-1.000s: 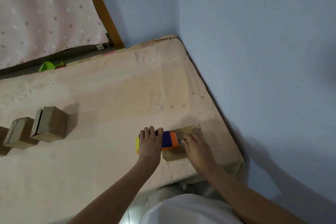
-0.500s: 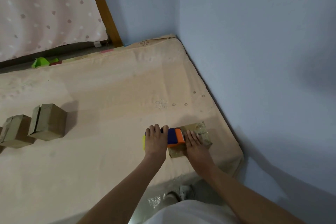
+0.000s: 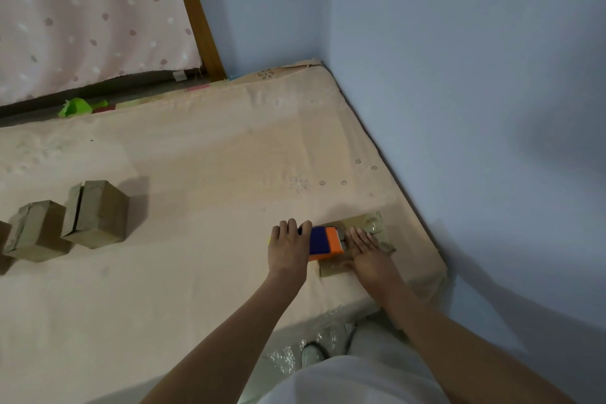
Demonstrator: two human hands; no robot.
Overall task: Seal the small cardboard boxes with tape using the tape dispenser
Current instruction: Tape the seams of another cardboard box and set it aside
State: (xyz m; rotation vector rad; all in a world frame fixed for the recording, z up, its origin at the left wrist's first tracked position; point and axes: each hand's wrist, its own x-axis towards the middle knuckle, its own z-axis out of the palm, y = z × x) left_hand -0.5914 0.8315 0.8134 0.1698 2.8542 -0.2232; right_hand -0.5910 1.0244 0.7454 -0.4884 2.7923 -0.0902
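Mattress (image 3: 196, 239) bears box (image 3: 367, 223) under right hand (image 3: 367, 251), beside dispenser (image 3: 326, 239).

We see the mattress (image 3: 213, 157) open across its middle and far side, wide enough for hands to pass. Near its left edge two small boxes (image 3: 95, 213) stand in the way, while the blue wall (image 3: 475, 141) closes off its right edge.

Matt brown cardboard box (image 3: 359, 221) with glossy tape (image 3: 377, 228), smooth plastic dispenser (image 3: 326, 239), soft cloth mattress (image 3: 196, 174)
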